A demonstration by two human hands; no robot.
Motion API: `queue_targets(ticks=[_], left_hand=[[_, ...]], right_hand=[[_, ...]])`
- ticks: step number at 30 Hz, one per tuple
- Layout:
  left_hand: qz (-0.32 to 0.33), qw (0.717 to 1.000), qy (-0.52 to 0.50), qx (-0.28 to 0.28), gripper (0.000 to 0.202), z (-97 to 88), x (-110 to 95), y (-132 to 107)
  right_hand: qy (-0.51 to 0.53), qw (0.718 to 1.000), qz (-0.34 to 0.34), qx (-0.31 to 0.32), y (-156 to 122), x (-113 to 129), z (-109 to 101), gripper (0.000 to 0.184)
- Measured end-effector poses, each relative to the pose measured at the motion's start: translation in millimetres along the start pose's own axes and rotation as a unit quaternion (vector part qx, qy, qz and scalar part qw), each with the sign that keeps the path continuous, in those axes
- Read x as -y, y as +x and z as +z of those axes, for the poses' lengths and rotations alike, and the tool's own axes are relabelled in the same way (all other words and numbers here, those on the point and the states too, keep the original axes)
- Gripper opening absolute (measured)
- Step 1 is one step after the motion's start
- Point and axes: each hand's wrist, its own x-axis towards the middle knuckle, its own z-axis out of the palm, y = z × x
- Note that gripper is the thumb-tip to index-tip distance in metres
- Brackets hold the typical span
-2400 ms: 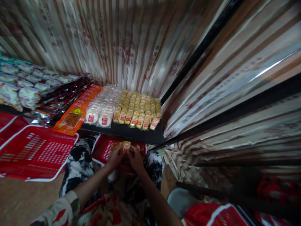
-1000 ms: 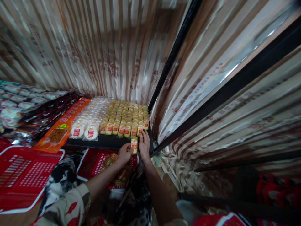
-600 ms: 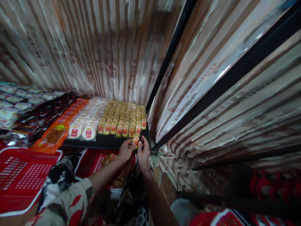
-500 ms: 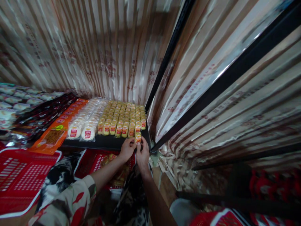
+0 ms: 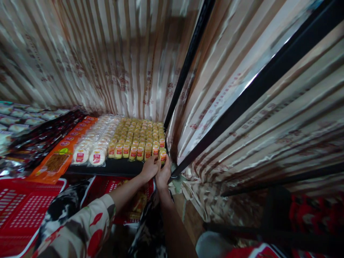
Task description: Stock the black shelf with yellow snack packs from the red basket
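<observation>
A small yellow wrapped snack cake (image 5: 162, 155) with a red label stands upright at the right front corner of the black shelf (image 5: 120, 168). My right hand (image 5: 163, 175) is closed around it from the right and below. Close against it on the left, my left hand (image 5: 149, 168) is closed, its fingertips at the cake's lower left side; whether they pinch its wrapper is hidden. Behind are rows of matching yellow snack cakes (image 5: 137, 138). White round wrapped cakes (image 5: 97, 156) lie left of these rows.
An orange snack packet (image 5: 55, 161) and dark shiny packets (image 5: 40, 134) lie further left. Below the shelf are a red basket (image 5: 91, 190) holding yellow packets and another red basket (image 5: 24, 211). Black metal posts (image 5: 185, 75) and a pleated curtain (image 5: 120, 53) enclose the shelf.
Both hands have moved slightly right with the snack cake. It has gone from in front of a row to the right front corner of the rows. The view has shifted a little.
</observation>
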Motion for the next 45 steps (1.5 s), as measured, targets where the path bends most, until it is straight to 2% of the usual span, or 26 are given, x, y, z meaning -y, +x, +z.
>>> queue_targets(ticks=[3,9,17,21,26,29,35,37,39,42,45], left_hand=[[-0.005,1.0,0.027,-0.009,0.029,0.4,0,0],[-0.029,0.999,0.018,-0.013,0.035,0.7,10,4],[-0.047,0.999,0.006,-0.012,0.036,-2.4,10,0],[-0.05,0.999,0.01,-0.006,0.036,-3.8,9,0],[-0.043,0.999,0.015,-0.015,0.034,-4.8,9,-2],[-0.031,0.999,0.018,-0.024,0.033,-4.4,12,-4],[-0.002,0.999,0.015,-0.034,0.03,-0.8,23,-3],[0.021,0.999,0.012,-0.046,0.027,-3.4,25,-9],[0.071,0.996,0.017,-0.044,0.024,-10.3,28,-22],[0.136,0.99,0.029,-0.03,0.022,-27.2,39,-53],[0.105,0.993,0.041,-0.026,0.022,-45.8,65,-84]], right_hand=[[-0.003,1.0,0.012,-0.023,12,-5,11,0.05],[-0.01,0.999,0.036,-0.035,32,-13,23,0.05],[0.015,0.999,0.044,-0.018,46,-13,29,0.043],[0.013,0.998,0.056,-0.015,50,-12,29,0.036],[0.022,0.999,0.017,-0.016,48,-13,27,0.026],[0.017,1.0,0.001,-0.018,44,-15,27,0.028],[0.01,1.0,0.0,0.017,41,-16,25,0.034],[0.0,1.0,-0.008,0.021,37,-12,21,0.036],[-0.006,0.999,-0.03,0.029,25,-4,15,0.038],[0.014,0.997,-0.065,0.028,-10,12,4,0.036],[0.073,0.991,-0.09,0.068,-59,24,-3,0.03]])
